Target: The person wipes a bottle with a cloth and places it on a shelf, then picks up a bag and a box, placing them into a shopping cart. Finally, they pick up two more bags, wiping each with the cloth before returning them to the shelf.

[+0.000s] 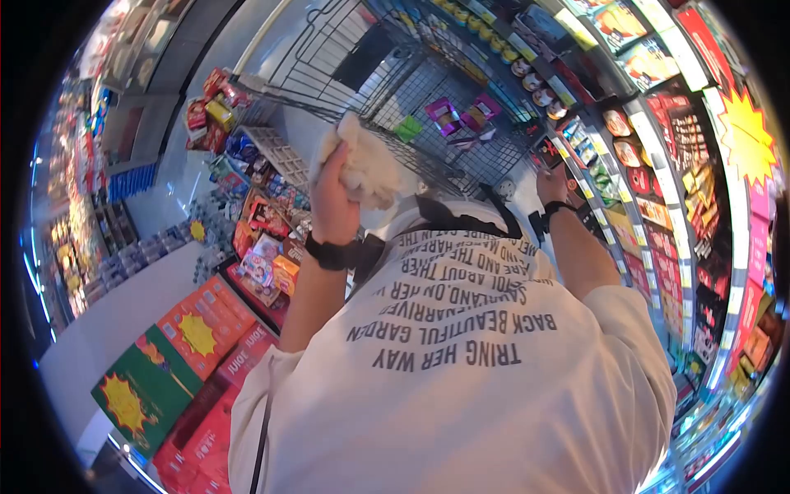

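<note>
Aisle lined with packaged goods; view taken from above, over a white short-sleeved shirt (461, 395) printed with dark lettering. A crumpled, cream-white, soft cloth (374, 169) is held up in the left hand (332, 185), near the close side of a grey metal wire shopping cart (309, 105). The left fingers are clamped on the cloth, which is bunched and draped past them toward the middle of the view. Whether the cart is touched by the cloth cannot be told.

The right hand (553, 184) is extended forward, beside the shelving (617, 177) on the right. Its fingers are small and partly hidden in the view; whether they are apart or together cannot be told, nor whether anything is gripped. A black band (332, 253) is worn on the left wrist; another dark band (559, 207) is seen on the right.

Two shiny purple packets (444, 117) and a bright green item (408, 128) are seen among the cart's wires. To the left, a pale slotted plastic basket (276, 152) is noted, with colourful snack packs (267, 267) nearby. Lower left, a green panel (148, 387) marked with a yellow starburst is placed beside red packaging printed "JUICE" (247, 354).
</note>
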`<state>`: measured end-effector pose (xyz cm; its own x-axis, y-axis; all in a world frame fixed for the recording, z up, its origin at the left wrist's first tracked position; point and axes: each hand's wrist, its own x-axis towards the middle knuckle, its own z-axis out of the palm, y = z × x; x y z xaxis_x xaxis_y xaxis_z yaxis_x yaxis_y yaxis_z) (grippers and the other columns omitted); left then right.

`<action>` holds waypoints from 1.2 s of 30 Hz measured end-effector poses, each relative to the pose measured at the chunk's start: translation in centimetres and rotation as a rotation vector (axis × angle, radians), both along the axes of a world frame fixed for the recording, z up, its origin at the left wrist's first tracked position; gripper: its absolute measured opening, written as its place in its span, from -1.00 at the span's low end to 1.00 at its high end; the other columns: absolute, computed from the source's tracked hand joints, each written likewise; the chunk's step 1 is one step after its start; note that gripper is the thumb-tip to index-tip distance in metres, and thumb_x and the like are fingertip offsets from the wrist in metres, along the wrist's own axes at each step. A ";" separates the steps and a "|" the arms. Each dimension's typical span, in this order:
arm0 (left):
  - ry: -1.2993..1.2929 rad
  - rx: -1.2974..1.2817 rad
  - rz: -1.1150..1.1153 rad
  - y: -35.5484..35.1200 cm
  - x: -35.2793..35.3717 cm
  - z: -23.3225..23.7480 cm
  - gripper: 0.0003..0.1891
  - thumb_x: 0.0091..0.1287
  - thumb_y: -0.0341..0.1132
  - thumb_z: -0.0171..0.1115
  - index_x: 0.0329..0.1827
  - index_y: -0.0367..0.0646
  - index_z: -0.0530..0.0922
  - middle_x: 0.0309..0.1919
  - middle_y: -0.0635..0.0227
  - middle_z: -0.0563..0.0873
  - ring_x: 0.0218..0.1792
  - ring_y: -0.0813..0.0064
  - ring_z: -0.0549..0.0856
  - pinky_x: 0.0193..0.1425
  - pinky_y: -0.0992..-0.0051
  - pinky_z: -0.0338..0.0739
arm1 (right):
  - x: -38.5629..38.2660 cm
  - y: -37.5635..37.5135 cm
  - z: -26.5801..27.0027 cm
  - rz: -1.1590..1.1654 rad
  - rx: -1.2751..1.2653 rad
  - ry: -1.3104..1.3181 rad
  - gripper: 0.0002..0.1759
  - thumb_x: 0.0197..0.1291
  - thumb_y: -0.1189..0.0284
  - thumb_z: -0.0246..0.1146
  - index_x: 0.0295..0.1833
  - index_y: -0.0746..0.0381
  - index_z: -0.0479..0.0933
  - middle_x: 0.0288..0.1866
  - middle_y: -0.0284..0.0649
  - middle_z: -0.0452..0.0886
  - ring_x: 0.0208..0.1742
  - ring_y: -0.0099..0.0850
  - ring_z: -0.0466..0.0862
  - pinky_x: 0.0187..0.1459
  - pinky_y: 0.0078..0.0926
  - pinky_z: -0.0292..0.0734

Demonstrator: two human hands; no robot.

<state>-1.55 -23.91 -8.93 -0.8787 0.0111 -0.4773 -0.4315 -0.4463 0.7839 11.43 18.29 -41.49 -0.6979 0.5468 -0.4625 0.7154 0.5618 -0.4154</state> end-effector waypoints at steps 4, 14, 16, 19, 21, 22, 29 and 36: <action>-0.035 0.098 -0.120 2.0 -3.1 -1.2 -0.57 0.51 -0.26 0.18 0.38 -0.22 0.50 0.15 0.30 0.67 0.13 0.43 0.68 0.21 0.37 0.58 | 11.9 7.1 -7.5 0.699 0.340 -0.247 -0.63 0.37 0.22 0.05 -0.33 0.18 0.65 -0.43 -0.10 0.73 -0.44 -0.25 0.74 -0.33 -0.22 0.62; -0.188 0.526 -0.445 7.8 -9.6 -3.4 -0.64 0.44 -0.17 0.12 0.17 -0.16 0.60 -0.02 0.22 0.78 0.00 0.20 0.77 0.18 0.12 0.67 | 20.5 -1.5 5.3 0.485 0.373 -0.340 -0.79 0.14 0.24 0.24 -0.34 0.05 0.75 -0.33 -0.15 0.78 -0.19 -0.09 0.80 -0.18 -0.06 0.72; -0.142 0.536 -0.464 10.5 -10.5 -2.5 -0.63 0.42 -0.16 0.13 0.18 -0.13 0.61 -0.03 0.25 0.78 0.00 0.19 0.77 0.16 0.13 0.67 | 17.0 -3.6 10.1 -0.443 0.002 0.110 -0.72 0.13 0.20 0.28 -0.28 0.17 0.77 -0.30 -0.02 0.78 -0.17 -0.06 0.79 -0.08 -0.16 0.69; -0.075 0.623 -0.599 13.0 -10.9 1.0 -0.61 0.40 -0.12 0.15 0.18 -0.10 0.61 -0.03 0.27 0.78 0.01 0.19 0.77 0.15 0.14 0.67 | 9.2 -5.2 20.1 -0.427 0.010 0.356 -0.63 0.17 0.14 0.31 -0.20 0.24 0.76 -0.31 0.02 0.76 -0.20 -0.09 0.79 -0.10 -0.21 0.65; -0.077 0.637 -0.627 14.5 -10.7 2.2 -0.61 0.39 -0.11 0.16 0.18 -0.09 0.61 -0.02 0.28 0.77 0.01 0.20 0.76 0.15 0.15 0.67 | 5.4 -4.7 22.3 -0.275 -0.068 0.465 -0.54 0.21 0.07 0.33 -0.09 0.27 0.72 -0.25 0.00 0.77 -0.21 -0.06 0.78 -0.13 -0.20 0.64; -0.098 0.628 -0.615 15.1 -10.5 2.6 -0.61 0.39 -0.10 0.16 0.17 -0.09 0.61 -0.03 0.28 0.77 0.02 0.20 0.76 0.15 0.15 0.67 | 4.0 -3.5 20.3 -0.137 -0.058 0.453 -0.56 0.24 0.09 0.33 -0.07 0.28 0.70 -0.24 0.01 0.76 -0.19 -0.03 0.76 -0.11 -0.17 0.64; -0.060 0.551 -0.452 15.4 -7.1 2.5 -0.67 0.39 -0.05 0.16 0.07 -0.02 0.57 -0.10 0.38 0.69 0.01 0.29 0.72 0.08 0.14 0.66 | -6.0 -2.5 37.1 0.430 0.158 0.693 -0.69 0.29 0.22 0.34 -0.03 0.22 0.65 -0.16 -0.11 0.67 -0.09 -0.05 0.68 -0.08 -0.15 0.59; -0.134 0.389 -0.093 14.5 -4.0 10.5 -0.80 0.49 -0.07 0.11 -0.12 0.03 0.55 -0.44 0.51 0.56 -0.49 0.50 0.54 -0.48 0.38 0.46 | -5.7 3.4 63.4 0.630 0.852 1.218 -0.69 0.12 0.40 0.44 -0.01 0.20 0.65 -0.09 -0.24 0.68 -0.12 -0.24 0.64 -0.03 -0.22 0.47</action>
